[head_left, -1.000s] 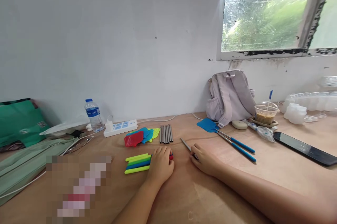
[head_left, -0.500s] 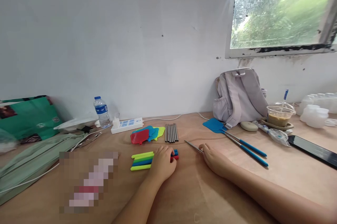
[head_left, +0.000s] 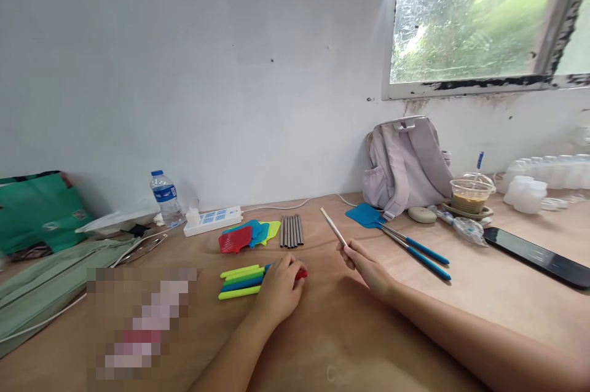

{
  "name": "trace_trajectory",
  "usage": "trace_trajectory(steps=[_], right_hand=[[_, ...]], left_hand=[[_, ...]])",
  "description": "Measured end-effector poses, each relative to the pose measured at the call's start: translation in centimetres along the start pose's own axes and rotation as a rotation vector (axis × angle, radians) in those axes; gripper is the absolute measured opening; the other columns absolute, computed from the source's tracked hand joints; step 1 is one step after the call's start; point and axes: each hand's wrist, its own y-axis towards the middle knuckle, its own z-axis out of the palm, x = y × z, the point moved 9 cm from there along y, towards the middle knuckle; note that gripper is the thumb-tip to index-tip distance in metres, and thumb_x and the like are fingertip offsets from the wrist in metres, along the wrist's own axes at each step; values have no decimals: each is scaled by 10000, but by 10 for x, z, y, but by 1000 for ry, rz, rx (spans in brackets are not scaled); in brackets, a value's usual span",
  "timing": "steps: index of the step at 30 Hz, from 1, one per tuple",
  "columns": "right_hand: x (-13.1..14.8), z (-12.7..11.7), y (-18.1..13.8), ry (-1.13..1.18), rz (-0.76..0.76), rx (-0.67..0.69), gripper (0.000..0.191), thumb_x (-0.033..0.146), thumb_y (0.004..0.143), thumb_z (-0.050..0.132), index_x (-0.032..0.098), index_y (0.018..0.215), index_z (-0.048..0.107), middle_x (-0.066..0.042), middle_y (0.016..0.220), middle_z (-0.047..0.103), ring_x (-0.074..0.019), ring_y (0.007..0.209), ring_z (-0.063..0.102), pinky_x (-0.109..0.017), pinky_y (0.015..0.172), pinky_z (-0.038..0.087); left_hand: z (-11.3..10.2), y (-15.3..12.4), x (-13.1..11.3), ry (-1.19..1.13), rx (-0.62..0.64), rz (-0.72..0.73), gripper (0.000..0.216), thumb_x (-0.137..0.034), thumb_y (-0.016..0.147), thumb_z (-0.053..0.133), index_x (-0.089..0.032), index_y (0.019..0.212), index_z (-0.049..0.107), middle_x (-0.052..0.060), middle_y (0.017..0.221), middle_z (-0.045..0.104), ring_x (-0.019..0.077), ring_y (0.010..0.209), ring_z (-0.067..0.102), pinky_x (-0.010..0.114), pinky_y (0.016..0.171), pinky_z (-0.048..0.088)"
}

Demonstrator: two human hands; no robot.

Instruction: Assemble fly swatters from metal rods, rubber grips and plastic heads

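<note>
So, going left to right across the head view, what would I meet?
Green bag, water bottle, white power strip, metal tubes, thin rod in the right hand, backpack, drink cup, black phone.

right hand [head_left: 365,264] raised, thin rod [head_left: 332,226] lifted

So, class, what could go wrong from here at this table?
The right hand holds the slim rod in its fingers, so it might slip. The coloured grips partly under the left hand could roll if nudged. The cup of brown drink stands near the black phone; a knock might spill it that way.
</note>
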Motion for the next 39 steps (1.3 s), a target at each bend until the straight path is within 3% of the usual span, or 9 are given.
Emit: trace_trajectory(steps=[5,9,13,24,30,35,39], right_hand=[[21,-9,-8,296,-45,-157,205,430,856,350,232,802,360,28,610,421,-143,589,440,-257,557,378],[35,-2,-15,387,-95,-90,201,449,864,369,249,867,358,11,709,491,-128,564,426,-250,513,379],[50,5,-22,372,-211,-46,180,430,861,414,252,874,388,7,797,452,-103,566,436,-253,514,409],[68,1,-36,54,-467,-137,140,359,901,367,236,888,432,-7,795,447,-112,605,486,-276,561,441],[66,-2,-30,-7,-406,-114,177,374,894,367,221,843,441,9,709,427,-110,548,422,-250,499,390],[63,-5,-28,-140,-354,-94,226,373,889,377,226,1031,471,19,670,416,-120,564,430,-243,503,392],[69,-2,-29,-231,-384,-54,246,362,890,374,229,1053,502,9,688,440,-124,588,475,-250,534,428]], left_hand=[[-20,-3,-18,-388,-132,40,130,-223,816,443,-214,911,533,23,913,562,147,839,524,272,771,412],[-19,-7,-28,-588,-154,26,130,-280,812,481,-200,909,515,27,891,576,151,850,528,280,790,416],[-2,-10,-38,-761,-64,33,150,-305,843,449,-192,934,487,44,935,572,153,909,530,289,832,413],[12,-12,-59,-730,47,99,165,-256,837,450,-207,985,506,34,1006,572,146,910,514,296,844,405],[32,-13,-60,-707,199,94,175,-227,807,455,-183,958,532,37,913,564,141,813,522,252,693,444],[35,-11,-64,-672,208,134,272,-141,751,486,-204,1004,564,26,930,569,132,796,522,246,715,439],[36,-11,-62,-694,219,95,254,-147,751,483,-202,980,577,21,910,567,129,792,534,240,704,452]])
